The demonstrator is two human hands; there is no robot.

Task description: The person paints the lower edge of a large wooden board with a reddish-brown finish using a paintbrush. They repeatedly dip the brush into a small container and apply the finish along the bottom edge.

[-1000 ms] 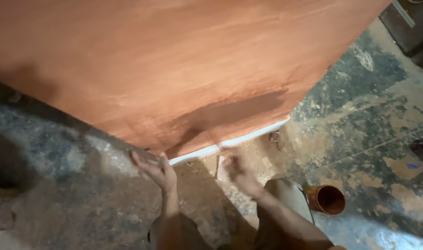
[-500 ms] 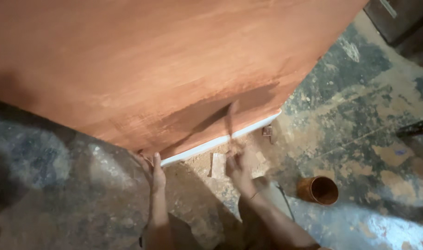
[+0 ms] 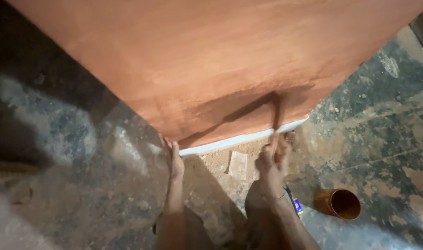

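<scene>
I see a large reddish-brown panel (image 3: 211,69) tilted over the stained concrete floor (image 3: 382,125), filling most of the view. My left hand (image 3: 174,157) is open and flat, fingers pressed against the panel's lower corner, just where a white strip (image 3: 239,139) runs along the bottom edge. My right hand (image 3: 271,159) is clenched around a thin dark tool (image 3: 277,111), which stands upright with its tip against the panel face just above the white strip; its kind I cannot tell. Below the edge, a small pale block (image 3: 238,165) lies on sandy debris between my hands. A brown cup (image 3: 338,203) lies on its side on the floor, right of my right forearm.
</scene>
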